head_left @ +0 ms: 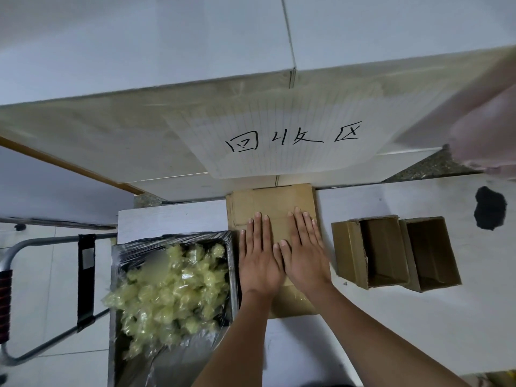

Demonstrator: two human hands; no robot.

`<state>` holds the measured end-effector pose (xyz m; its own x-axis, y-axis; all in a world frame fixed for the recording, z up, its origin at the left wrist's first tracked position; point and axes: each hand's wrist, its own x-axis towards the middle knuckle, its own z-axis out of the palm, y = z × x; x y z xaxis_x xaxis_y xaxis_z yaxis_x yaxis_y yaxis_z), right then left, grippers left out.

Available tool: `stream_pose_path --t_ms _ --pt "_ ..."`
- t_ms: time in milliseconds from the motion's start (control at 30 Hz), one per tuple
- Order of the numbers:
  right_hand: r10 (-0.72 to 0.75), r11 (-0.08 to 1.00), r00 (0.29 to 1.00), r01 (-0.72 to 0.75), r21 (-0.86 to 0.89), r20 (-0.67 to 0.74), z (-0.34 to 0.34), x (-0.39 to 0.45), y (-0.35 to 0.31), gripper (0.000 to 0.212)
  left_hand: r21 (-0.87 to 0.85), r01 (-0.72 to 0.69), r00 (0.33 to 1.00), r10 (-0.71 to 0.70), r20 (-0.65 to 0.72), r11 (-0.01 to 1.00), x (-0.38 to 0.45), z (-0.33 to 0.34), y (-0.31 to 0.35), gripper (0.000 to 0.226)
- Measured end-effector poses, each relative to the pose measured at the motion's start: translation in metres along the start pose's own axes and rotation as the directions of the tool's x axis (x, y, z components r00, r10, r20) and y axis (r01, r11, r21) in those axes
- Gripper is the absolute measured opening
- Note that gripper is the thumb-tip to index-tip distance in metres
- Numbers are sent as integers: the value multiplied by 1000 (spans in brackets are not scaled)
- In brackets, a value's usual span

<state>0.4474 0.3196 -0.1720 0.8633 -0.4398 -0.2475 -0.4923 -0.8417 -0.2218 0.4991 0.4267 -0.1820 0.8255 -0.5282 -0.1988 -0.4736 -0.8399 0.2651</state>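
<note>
A flattened brown cardboard box (268, 202) lies on the white table (391, 317) in the middle of the head view. My left hand (259, 256) and my right hand (304, 252) both press flat on it, fingers straight and pointing away from me, the two hands side by side and touching at the thumbs. Neither hand holds anything.
A black plastic-lined bin (173, 356) of pale yellow-green wrapped pieces (173, 289) sits left of my hands. Two open brown cartons (371, 250), (432, 252) stand to the right. Behind, a white board carries a lined paper sign (279, 138). A metal cart handle (33, 244) is at far left.
</note>
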Motion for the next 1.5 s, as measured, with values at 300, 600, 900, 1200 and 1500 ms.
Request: stream_pose_path --t_ms 300,600,900,1200,1500 --pt "-2 1000 998 1 16 57 -3 2 0 65 40 7 996 -11 85 999 3 -2 0 63" --pt "-21 1000 947 12 29 320 -70 10 -2 68 126 42 956 -76 285 991 8 -59 23 66" --pt "-28 994 960 57 -96 277 -164 -20 2 57 120 105 964 -131 233 987 -23 -131 50 60" --pt "-47 980 982 81 -180 185 -193 -102 18 56 146 -30 983 3 186 989 -94 -150 83 58" --pt "73 975 983 -35 -219 167 -182 -206 54 52 136 -179 962 144 231 975 -174 -136 119 56"
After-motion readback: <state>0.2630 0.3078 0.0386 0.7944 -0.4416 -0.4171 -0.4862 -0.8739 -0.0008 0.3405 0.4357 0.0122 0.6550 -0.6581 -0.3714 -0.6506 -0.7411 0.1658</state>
